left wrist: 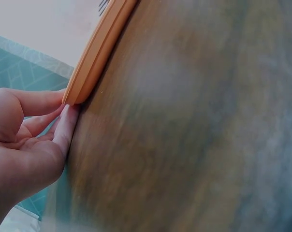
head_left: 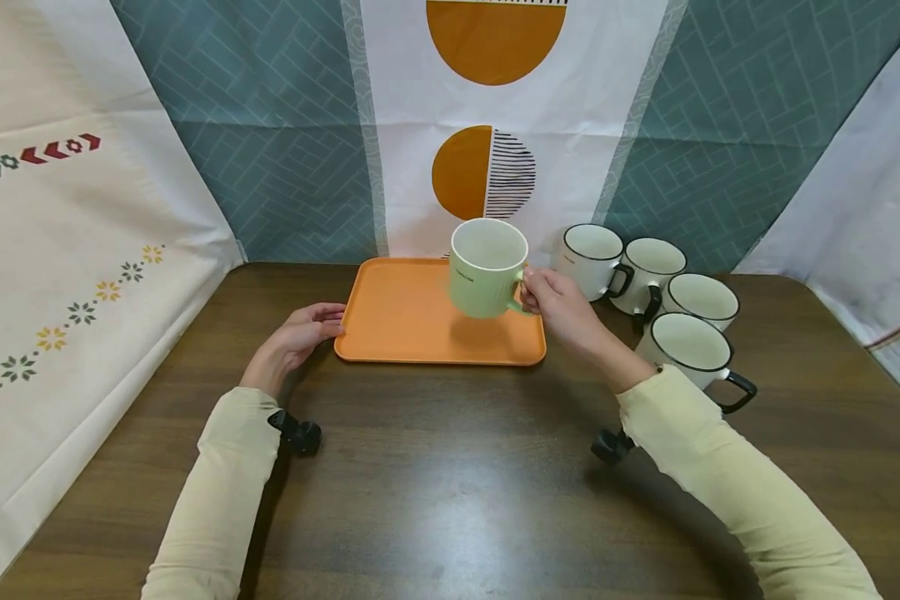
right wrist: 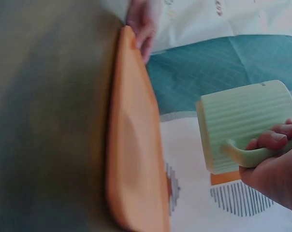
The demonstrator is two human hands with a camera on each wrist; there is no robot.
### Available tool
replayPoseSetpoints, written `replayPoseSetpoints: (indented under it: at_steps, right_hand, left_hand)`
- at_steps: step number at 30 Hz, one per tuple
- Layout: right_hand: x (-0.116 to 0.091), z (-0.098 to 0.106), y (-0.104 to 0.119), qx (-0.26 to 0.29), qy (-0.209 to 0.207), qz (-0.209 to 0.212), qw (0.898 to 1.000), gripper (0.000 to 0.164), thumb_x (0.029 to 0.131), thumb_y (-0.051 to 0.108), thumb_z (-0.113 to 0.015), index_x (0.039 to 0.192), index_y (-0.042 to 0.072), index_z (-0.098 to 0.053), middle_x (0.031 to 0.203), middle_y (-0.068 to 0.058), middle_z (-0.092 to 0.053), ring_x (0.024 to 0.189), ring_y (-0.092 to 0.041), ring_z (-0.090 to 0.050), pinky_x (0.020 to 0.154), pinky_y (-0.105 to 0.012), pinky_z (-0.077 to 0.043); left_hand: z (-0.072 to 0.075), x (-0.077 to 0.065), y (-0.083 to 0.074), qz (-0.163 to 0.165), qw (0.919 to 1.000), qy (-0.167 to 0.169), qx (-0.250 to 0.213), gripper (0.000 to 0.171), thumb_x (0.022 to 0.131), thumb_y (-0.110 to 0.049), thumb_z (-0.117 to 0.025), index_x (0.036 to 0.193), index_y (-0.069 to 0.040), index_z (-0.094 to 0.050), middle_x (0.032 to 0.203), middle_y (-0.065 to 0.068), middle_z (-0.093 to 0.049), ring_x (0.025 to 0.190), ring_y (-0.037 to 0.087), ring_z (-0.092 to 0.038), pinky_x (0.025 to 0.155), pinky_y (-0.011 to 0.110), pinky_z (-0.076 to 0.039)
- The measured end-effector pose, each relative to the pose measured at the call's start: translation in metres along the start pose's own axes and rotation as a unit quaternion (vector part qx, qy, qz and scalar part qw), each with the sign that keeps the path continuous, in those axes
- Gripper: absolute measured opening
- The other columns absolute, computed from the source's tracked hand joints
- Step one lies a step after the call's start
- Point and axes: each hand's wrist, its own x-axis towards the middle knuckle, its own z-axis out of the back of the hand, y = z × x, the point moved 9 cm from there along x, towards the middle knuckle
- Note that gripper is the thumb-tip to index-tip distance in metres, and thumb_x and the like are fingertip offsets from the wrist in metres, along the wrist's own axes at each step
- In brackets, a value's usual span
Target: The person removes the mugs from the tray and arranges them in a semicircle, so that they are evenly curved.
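My right hand (head_left: 558, 304) grips the handle of a light green ribbed mug (head_left: 480, 287), its fingers wrapped round it in the right wrist view. The mug is upright, raised over the right half of an orange tray (head_left: 405, 312), and a gap shows between its base and the tray in the right wrist view. Its shadow falls on the tray. At the tray's left edge, my left hand (head_left: 303, 333) pinches the rim with thumb and fingertips, seen closely in the left wrist view. The tray lies flat on the dark wooden table (head_left: 420, 467).
Several white mugs with black rims stand at the right: one at the back (head_left: 592, 250), others behind it in a curve, and a nearest mug (head_left: 682, 346) beside my right forearm. A patterned cloth (head_left: 270, 167) hangs along the table's back edge.
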Motion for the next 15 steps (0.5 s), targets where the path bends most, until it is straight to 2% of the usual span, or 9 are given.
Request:
replayPoseSetpoints:
  at_steps: [8,15]
  right_hand:
    - [-0.047,0.022,-0.012,-0.051,-0.01,-0.012,0.999,0.032,0.105,0.017,-0.038,0.082,-0.005,-0.045,0.072,-0.007,-0.039,0.071,-0.015,-0.039,0.065,-0.026,-0.034]
    - [-0.075,0.04,-0.019,-0.059,-0.003,-0.029,0.998,0.034,0.106,0.02,-0.038,0.085,-0.006,-0.045,0.075,-0.006,-0.041,0.073,-0.016,-0.041,0.064,-0.027,-0.035]
  left_hand:
    - [-0.001,-0.001,-0.001,0.001,1.0,0.0,0.004,0.057,0.095,0.005,-0.05,0.146,0.01,-0.026,0.142,0.026,-0.033,0.121,0.027,-0.041,0.105,0.031,-0.037]
    - [-0.003,-0.003,-0.002,0.003,1.0,-0.003,0.003,0.057,0.095,0.005,-0.05,0.146,0.01,-0.025,0.142,0.026,-0.034,0.119,0.026,-0.042,0.105,0.031,-0.037]
